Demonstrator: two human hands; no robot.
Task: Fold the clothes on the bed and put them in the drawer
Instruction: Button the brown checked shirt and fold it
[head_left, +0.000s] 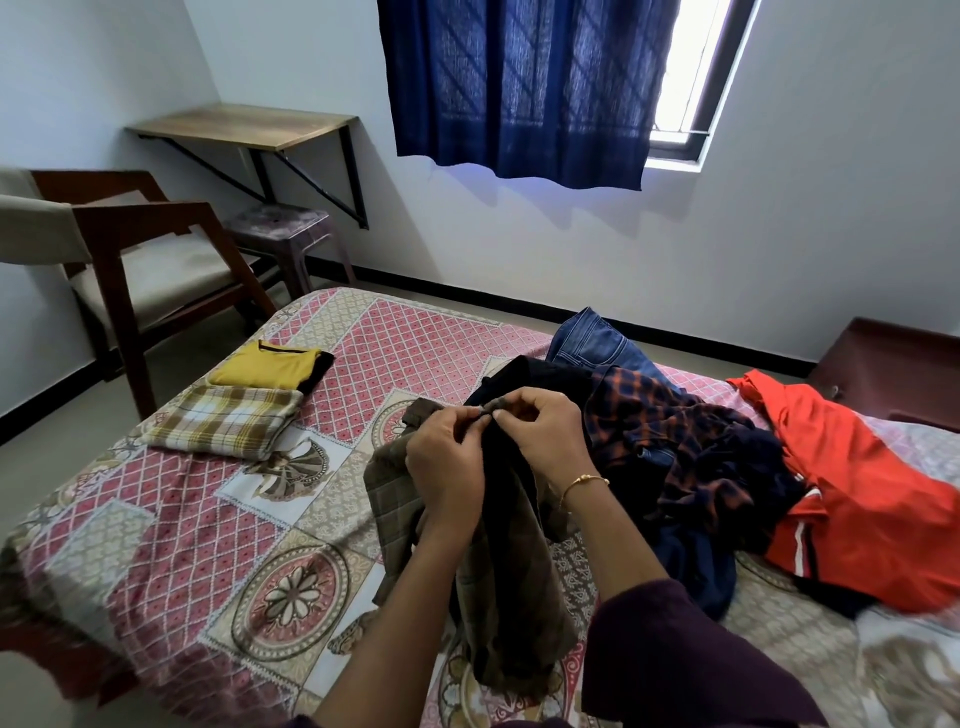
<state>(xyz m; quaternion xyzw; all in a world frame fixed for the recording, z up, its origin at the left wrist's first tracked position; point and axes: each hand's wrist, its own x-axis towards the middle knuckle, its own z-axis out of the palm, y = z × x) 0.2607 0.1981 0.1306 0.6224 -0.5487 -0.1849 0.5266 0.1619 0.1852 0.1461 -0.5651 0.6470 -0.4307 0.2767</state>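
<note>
A brown checked shirt (511, 613) hangs in front of me over the patterned bed (218, 525). My left hand (447, 467) and my right hand (543, 434) both pinch its upper edge close together. To the right lies an unfolded heap: an orange and navy plaid shirt (670, 431), blue jeans (592, 340), a dark garment (696, 566) and a red garment (857, 493). At the far left of the bed lie a folded yellow shirt (270, 366) and a folded cream plaid cloth (228, 423).
A wooden armchair (130, 260) stands left of the bed. Behind it a wall-mounted desk (244, 127) hangs over a plastic stool (280, 228). A dark brown wooden cabinet (893, 364) sits at the far right. A blue curtain (524, 88) covers the window.
</note>
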